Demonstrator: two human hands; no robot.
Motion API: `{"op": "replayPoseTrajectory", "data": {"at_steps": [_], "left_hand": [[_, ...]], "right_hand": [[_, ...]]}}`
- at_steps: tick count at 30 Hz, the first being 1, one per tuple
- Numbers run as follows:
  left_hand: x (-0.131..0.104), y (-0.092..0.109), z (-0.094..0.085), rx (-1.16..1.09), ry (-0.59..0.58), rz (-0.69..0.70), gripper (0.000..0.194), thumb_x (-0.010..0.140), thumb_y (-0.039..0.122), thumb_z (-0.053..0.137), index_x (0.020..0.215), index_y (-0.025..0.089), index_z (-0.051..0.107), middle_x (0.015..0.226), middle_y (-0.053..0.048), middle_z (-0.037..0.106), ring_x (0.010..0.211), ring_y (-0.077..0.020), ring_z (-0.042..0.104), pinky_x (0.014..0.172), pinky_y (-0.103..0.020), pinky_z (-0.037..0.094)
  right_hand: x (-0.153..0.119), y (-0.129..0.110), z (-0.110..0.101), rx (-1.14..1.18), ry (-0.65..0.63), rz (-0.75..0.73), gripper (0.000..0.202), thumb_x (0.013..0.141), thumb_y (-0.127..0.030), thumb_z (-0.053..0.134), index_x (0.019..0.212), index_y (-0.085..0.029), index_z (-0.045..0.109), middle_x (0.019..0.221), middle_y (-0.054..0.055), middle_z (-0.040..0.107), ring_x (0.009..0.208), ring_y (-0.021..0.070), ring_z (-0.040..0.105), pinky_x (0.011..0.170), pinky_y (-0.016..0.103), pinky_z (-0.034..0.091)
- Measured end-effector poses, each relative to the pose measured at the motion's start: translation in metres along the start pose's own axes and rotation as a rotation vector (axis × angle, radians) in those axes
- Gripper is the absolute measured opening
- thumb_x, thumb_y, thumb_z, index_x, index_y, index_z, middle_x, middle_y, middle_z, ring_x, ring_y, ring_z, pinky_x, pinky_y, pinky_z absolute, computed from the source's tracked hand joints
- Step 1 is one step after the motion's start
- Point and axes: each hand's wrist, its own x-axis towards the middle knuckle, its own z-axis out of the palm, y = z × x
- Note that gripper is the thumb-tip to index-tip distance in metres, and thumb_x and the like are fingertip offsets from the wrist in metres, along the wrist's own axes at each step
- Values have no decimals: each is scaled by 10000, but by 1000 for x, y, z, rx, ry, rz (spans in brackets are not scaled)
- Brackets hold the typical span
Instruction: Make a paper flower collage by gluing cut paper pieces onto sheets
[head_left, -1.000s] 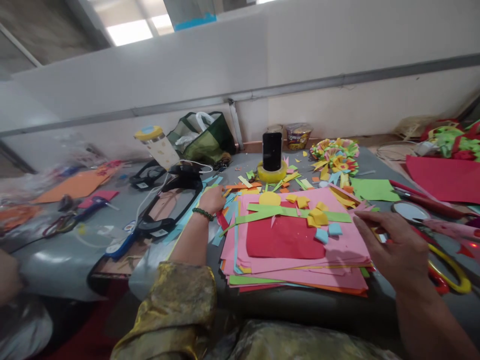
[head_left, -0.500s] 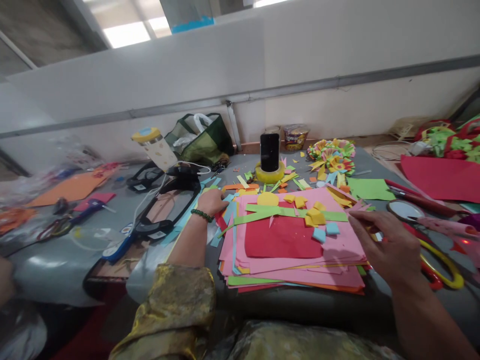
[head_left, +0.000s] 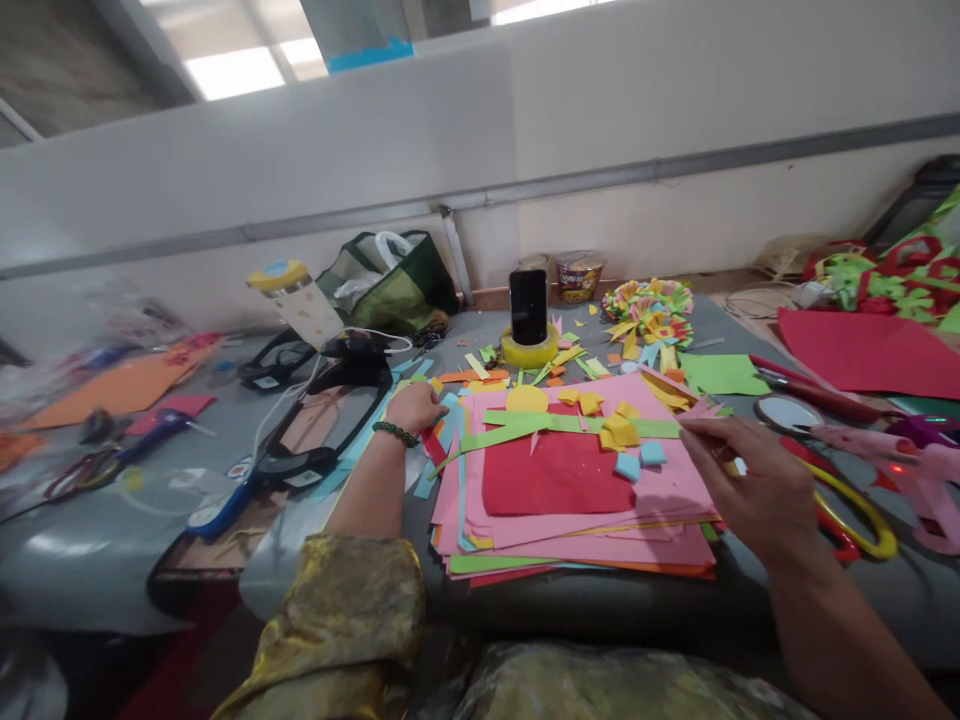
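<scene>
A stack of coloured paper sheets [head_left: 667,500], mostly pink, lies in front of me with a red sheet [head_left: 559,475] on top. Across it run light green paper strips [head_left: 555,424]. My right hand [head_left: 750,478] is at the stack's right side, thumb and forefinger pinched at one strip's right end. Left of the stack, my left hand [head_left: 414,407] is closed with curled fingers among blue paper scraps [head_left: 450,430], beside a red strip [head_left: 433,447]; what its fingertips hold, if anything, is hidden. Folded yellow pieces [head_left: 619,432] and blue pieces [head_left: 628,466] rest on the sheets.
A phone [head_left: 529,305] stands in a yellow tape roll [head_left: 530,350] behind the stack. Yellow-handled scissors [head_left: 877,520] and a pink glue gun [head_left: 919,470] lie at right. Black frames [head_left: 330,430], a tilted cup [head_left: 300,310] and a green bag [head_left: 405,285] are at left.
The whole view has shifted slightly, so things appear a little further left. Both hands keep nearly the same places relative to the paper stack, and the strips and folded pieces look unmoved.
</scene>
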Motion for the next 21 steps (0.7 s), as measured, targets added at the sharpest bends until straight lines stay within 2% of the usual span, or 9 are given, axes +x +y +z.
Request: {"op": "replayPoseTrajectory", "data": {"at_steps": [10, 16, 21], "left_hand": [[0, -4, -5, -63, 13, -4, 162, 787, 312, 628, 750, 210, 748, 886, -74, 770, 850, -227, 697, 617, -247, 448], [-6, -10, -13, -107, 30, 103, 250, 831, 272, 525, 684, 205, 715, 731, -8, 714, 750, -170, 662, 624, -220, 436], [-9, -11, -18, -107, 125, 179, 230, 769, 234, 515, 689, 204, 729, 742, -30, 723, 809, -197, 664, 711, -240, 480]], "right_hand": [[-1, 0, -3, -13, 2, -21, 88, 928, -226, 569, 890, -228, 649, 748, 29, 686, 597, 161, 596, 529, 297, 470], [-6, 5, -6, -50, -6, -25, 87, 934, -248, 564, 908, -236, 646, 733, 22, 678, 578, 167, 598, 536, 306, 472], [-16, 11, -14, -88, 6, 3, 89, 938, -259, 573, 925, -232, 657, 772, 38, 702, 625, 180, 628, 583, 316, 496]]}}
